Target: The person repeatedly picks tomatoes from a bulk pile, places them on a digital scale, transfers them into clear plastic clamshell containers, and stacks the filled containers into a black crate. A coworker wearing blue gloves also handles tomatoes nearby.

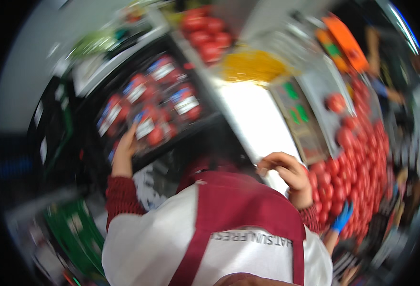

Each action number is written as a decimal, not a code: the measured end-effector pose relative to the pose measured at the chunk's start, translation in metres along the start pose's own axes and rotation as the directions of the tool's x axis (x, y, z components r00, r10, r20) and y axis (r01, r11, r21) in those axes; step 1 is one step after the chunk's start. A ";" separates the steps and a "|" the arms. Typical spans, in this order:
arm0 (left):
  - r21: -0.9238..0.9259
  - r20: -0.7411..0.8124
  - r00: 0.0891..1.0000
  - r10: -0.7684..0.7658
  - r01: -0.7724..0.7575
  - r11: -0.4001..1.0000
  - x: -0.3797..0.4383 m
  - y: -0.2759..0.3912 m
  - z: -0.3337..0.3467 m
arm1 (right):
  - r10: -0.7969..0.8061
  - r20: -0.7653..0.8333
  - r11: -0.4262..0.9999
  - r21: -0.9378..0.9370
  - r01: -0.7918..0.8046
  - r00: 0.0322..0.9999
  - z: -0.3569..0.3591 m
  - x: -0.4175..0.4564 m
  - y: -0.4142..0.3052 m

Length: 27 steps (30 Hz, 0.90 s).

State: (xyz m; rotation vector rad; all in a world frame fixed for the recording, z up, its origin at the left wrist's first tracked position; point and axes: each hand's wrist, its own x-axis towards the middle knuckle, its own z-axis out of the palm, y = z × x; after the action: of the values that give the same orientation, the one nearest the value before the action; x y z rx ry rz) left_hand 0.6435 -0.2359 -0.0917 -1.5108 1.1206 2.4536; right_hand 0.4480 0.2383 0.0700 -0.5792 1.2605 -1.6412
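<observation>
My left hand (126,146) reaches into a black crate (210,121) and touches the edge of a clear pack of tomatoes (149,128); blur hides whether its fingers grip the pack. More clear packs of tomatoes (186,102) with white and blue labels lie in the same crate. Over the right edge of a bright white work surface (256,111), my right hand (285,169) hovers with bent fingers and nothing visible in it. Beyond that surface, yellow netting or strips (254,66) lie in a bunch, blurred.
Loose tomatoes (353,171) form a large heap at the right, where a co-worker's blue-gloved hand (344,218) reaches in. A shallow box with green items (299,114) stands beside the white surface. More tomatoes (206,34) lie at the top. Green crates (74,236) stand lower left.
</observation>
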 end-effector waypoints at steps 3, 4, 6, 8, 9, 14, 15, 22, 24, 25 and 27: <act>0.311 -0.162 0.938 0.307 -0.247 0.918 0.047 -0.020 -0.036 | 0.068 -0.049 0.998 -0.007 -0.068 0.997 0.005 -0.001 0.005; 0.524 -0.165 0.806 0.568 -0.416 0.743 0.059 -0.012 -0.023 | 0.049 -0.096 0.998 -0.032 -0.053 0.994 0.005 -0.007 0.012; 0.675 -0.039 0.514 0.857 -0.619 0.402 0.061 0.023 0.039 | 0.043 -0.170 0.996 -0.067 -0.055 0.984 0.006 -0.020 0.019; 0.700 0.248 0.342 0.906 -0.710 0.077 0.052 0.051 0.128 | 0.078 -0.283 0.997 0.014 -0.077 0.956 0.008 -0.030 0.026; 0.669 0.381 0.356 0.854 -0.743 0.011 0.043 0.061 0.182 | 0.099 -0.321 0.995 0.055 -0.086 0.942 0.012 -0.032 0.031; 0.188 0.905 -0.017 0.425 -0.880 -0.437 0.054 0.065 0.401 | 0.075 -0.555 0.996 0.007 -0.086 0.829 0.028 -0.052 0.042; 0.127 0.937 -0.077 0.342 -0.835 -0.536 0.060 0.063 0.433 | 0.100 -0.595 0.994 0.025 -0.106 0.798 0.032 -0.055 0.040; 0.146 0.984 0.167 0.060 -0.566 -0.811 0.142 0.061 0.559 | 0.210 -0.841 0.977 0.170 -0.125 0.498 0.068 -0.078 0.036; 0.120 0.924 0.372 -0.082 -0.488 -0.864 0.136 0.072 0.580 | 0.223 -0.875 0.975 0.207 -0.085 0.430 0.075 -0.082 0.040; 0.187 0.954 0.300 0.017 -0.548 -0.815 0.145 0.076 0.584 | 0.223 -0.879 0.974 0.214 -0.068 0.421 0.077 -0.083 0.042; 0.283 0.958 0.170 0.229 -0.678 -0.679 0.173 0.089 0.588 | 0.223 -0.891 0.973 0.228 -0.035 0.395 0.079 -0.083 0.046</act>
State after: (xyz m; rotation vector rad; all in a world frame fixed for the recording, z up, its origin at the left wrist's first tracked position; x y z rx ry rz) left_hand 0.0730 -0.0032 -0.0269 0.6582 3.2323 0.4764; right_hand 0.5662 0.2738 0.0703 0.7031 1.8242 -1.9541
